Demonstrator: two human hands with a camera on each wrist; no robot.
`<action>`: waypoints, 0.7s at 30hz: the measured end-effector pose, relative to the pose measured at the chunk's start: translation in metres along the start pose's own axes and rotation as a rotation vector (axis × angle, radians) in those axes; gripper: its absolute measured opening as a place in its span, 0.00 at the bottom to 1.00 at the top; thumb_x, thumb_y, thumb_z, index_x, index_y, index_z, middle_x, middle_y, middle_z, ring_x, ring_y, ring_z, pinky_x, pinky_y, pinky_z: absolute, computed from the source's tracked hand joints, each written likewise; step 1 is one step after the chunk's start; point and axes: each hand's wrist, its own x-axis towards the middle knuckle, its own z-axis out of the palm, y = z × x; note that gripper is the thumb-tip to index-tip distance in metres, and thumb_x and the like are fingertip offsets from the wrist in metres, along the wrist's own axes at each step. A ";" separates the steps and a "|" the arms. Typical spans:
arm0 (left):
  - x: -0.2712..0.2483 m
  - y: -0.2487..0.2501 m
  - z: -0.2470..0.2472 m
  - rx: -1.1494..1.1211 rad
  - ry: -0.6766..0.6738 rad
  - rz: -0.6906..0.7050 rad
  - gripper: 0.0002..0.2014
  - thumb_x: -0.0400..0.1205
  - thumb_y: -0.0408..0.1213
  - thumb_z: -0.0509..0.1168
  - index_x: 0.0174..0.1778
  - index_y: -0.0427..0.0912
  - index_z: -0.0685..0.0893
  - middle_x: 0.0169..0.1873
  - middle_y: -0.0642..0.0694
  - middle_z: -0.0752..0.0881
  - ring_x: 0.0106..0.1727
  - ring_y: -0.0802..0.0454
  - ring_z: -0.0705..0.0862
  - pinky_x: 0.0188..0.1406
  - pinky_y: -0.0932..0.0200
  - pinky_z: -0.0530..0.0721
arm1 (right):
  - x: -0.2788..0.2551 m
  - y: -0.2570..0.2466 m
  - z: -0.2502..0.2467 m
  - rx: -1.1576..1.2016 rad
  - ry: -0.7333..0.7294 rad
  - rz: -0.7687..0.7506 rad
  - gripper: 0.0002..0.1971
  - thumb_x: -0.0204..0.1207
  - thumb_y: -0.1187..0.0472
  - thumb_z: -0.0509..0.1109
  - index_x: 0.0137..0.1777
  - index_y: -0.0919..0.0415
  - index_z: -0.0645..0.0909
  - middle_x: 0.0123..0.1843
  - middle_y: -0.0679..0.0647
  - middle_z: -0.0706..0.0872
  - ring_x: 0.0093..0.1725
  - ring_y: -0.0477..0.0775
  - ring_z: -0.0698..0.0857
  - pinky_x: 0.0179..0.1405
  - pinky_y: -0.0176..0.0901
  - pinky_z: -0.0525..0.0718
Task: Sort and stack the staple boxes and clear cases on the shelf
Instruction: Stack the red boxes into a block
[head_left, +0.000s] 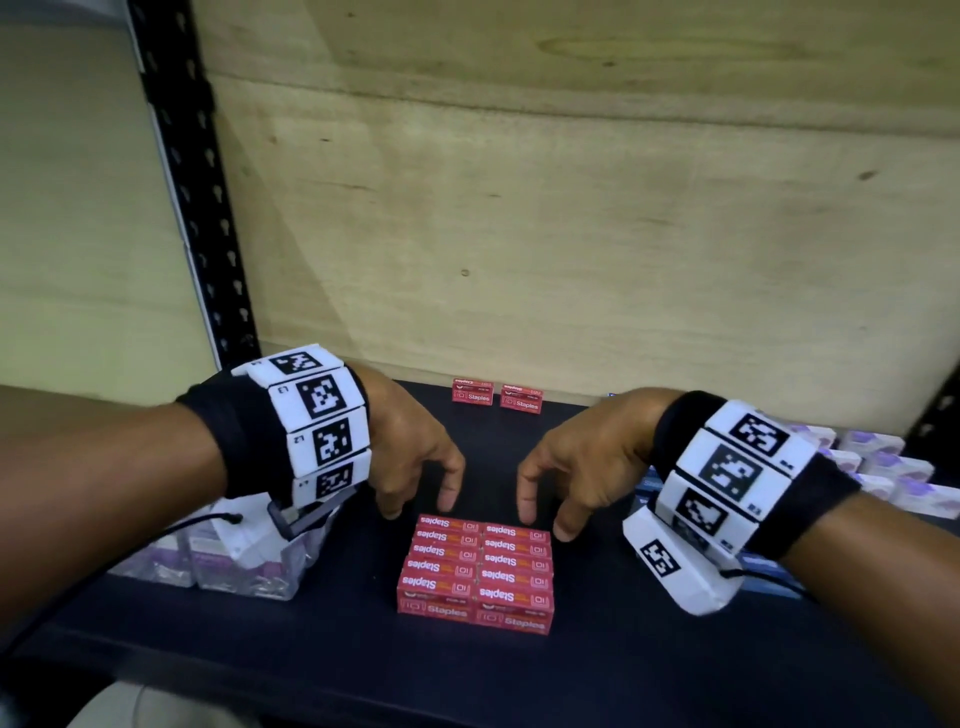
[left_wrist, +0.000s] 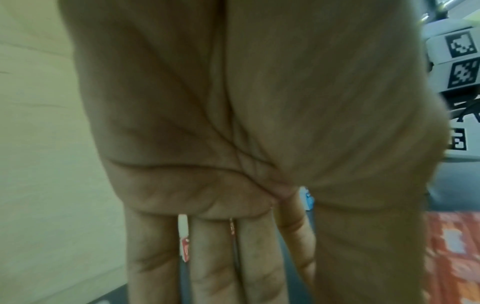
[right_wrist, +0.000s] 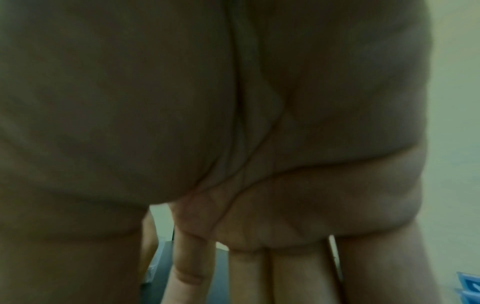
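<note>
Both forearms are reaching forward from the lower corners of the head view, each wrist wearing a black band with white marker blocks. The left hand (head_left: 410, 457) is hanging palm down, fingers (head_left: 449, 483) loosely curved and pointing downward, holding nothing. The right hand (head_left: 582, 462) is mirroring it just beside, its fingertips (head_left: 527, 506) drooping, thumbs of both hands facing each other.
</note>
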 end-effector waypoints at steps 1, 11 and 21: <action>0.001 -0.002 -0.003 -0.015 -0.007 -0.004 0.23 0.80 0.34 0.71 0.70 0.54 0.76 0.62 0.47 0.86 0.60 0.52 0.84 0.47 0.64 0.82 | 0.002 0.003 -0.003 0.025 -0.001 0.003 0.18 0.78 0.57 0.76 0.67 0.46 0.81 0.57 0.54 0.87 0.54 0.52 0.86 0.57 0.45 0.85; 0.050 -0.042 -0.068 -0.040 0.431 -0.135 0.07 0.80 0.45 0.71 0.52 0.52 0.84 0.39 0.54 0.89 0.35 0.59 0.85 0.38 0.62 0.79 | 0.035 0.048 -0.066 0.003 0.375 0.106 0.11 0.78 0.49 0.74 0.57 0.50 0.85 0.42 0.51 0.92 0.45 0.54 0.90 0.55 0.48 0.86; 0.115 -0.072 -0.098 -0.051 0.372 -0.165 0.13 0.77 0.43 0.75 0.56 0.49 0.84 0.31 0.54 0.86 0.32 0.55 0.84 0.35 0.61 0.79 | 0.098 0.068 -0.092 -0.097 0.289 0.195 0.08 0.79 0.55 0.74 0.53 0.58 0.87 0.34 0.48 0.85 0.28 0.44 0.81 0.28 0.37 0.77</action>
